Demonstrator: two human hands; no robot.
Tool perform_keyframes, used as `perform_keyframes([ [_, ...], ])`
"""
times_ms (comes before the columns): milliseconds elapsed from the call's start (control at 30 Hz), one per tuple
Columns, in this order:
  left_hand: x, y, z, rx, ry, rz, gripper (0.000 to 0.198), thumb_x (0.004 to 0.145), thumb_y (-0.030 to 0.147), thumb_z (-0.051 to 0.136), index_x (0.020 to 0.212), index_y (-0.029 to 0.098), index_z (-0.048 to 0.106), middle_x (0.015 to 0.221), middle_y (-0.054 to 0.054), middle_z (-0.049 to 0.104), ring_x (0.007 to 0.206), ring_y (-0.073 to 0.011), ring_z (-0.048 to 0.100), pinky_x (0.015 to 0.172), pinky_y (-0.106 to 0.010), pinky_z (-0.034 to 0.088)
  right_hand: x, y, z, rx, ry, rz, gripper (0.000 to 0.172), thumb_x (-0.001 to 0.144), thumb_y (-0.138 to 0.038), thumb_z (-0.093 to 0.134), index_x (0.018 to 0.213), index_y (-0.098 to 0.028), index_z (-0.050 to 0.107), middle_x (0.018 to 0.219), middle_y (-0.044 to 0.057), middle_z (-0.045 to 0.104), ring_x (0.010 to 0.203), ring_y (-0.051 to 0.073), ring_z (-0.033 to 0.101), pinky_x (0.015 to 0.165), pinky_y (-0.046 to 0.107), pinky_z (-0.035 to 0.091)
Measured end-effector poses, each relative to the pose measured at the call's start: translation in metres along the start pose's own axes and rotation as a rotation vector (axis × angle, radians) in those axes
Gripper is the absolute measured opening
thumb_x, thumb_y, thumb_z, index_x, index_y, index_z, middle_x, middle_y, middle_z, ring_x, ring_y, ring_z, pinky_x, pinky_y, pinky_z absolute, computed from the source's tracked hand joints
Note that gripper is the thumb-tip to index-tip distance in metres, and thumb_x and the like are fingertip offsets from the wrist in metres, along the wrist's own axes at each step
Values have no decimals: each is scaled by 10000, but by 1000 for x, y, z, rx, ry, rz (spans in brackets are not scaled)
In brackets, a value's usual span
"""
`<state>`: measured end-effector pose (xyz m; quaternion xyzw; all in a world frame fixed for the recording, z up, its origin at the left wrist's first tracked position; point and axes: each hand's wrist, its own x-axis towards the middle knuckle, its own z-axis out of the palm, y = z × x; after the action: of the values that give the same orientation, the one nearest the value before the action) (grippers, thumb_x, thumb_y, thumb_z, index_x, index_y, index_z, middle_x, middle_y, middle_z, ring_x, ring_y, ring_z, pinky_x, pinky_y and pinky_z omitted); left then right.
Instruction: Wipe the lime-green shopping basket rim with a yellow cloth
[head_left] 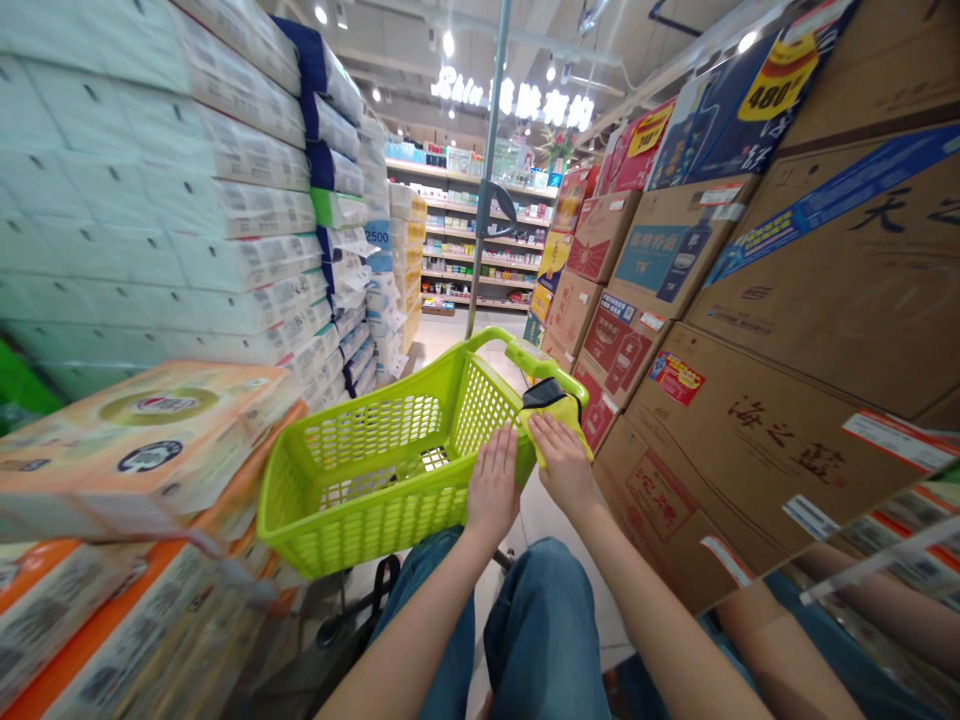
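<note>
A lime-green shopping cart (pixel 360 520) with a perforated basket stands before my knees, angled to the left. My left hand (pixel 495 475) lies flat against the basket's near side by its right end, fingers stretched out and nothing held. My right hand (pixel 562 455) presses a yellow and dark-grey cloth (pixel 551 395) against the cart's end, just below the green handle (pixel 546 362). Its fingers lie over the cloth, and the thumb is mostly hidden. The basket's bottom shows through its lattice, with a few dark and pale patches I cannot make out.
Tall stacks of wrapped tissue packs (pixel 150 200) rise on the left, with an orange-and-white carton (pixel 150 430) close to the basket. Brown cardboard boxes (pixel 750 420) wall the right. A metal pole (pixel 491 130) stands beyond the cart, before stocked shelves (pixel 450 225).
</note>
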<state>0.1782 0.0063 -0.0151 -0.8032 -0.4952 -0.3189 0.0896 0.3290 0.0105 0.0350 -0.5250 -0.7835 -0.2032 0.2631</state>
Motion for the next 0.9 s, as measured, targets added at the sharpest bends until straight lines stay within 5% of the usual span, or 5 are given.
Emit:
perform_keyframes([
  [200, 0, 2, -1, -27, 9, -8, 868, 773, 114, 486, 1536, 104, 71, 1612, -92, 154, 1494, -211, 87, 1210, -405, 178, 17, 55, -15, 30, 91, 118, 703, 686, 7, 431, 1345, -209, 541, 1392, 44, 561, 1343, 199, 454, 1139, 428, 338],
  [467, 0, 0, 4, -29, 22, -12, 833, 784, 111, 462, 1535, 104, 101, 1608, -86, 182, 1488, -210, 129, 1207, -399, 182, 2, -10, 9, 56, 45, 8, 782, 640, 19, 432, 1397, -171, 485, 1408, 75, 543, 1363, 220, 430, 1148, 431, 328],
  [600, 0, -1, 3, -25, 17, -2, 846, 777, 115, 472, 1536, 107, 97, 1609, -88, 173, 1487, -216, 136, 1204, -401, 193, 0, 13, 0, 73, 5, -77, 758, 692, 15, 411, 1413, -213, 464, 1433, 37, 520, 1375, 184, 410, 1168, 418, 295],
  [733, 0, 0, 1, -18, 9, -1, 868, 772, 123, 491, 1537, 106, 82, 1615, -87, 146, 1491, -219, 113, 1208, -399, 179, 10, 52, -8, 44, 141, 156, 737, 721, -4, 424, 1426, -215, 443, 1448, 55, 501, 1386, 200, 395, 1158, 447, 311],
  [900, 0, 1, 4, -24, 17, -8, 856, 784, 122, 482, 1537, 104, 76, 1611, -90, 162, 1491, -210, 110, 1213, -400, 162, 3, 22, 4, 21, 123, 156, 804, 681, 13, 418, 1466, -155, 375, 1486, 94, 448, 1429, 226, 318, 1172, 461, 290],
])
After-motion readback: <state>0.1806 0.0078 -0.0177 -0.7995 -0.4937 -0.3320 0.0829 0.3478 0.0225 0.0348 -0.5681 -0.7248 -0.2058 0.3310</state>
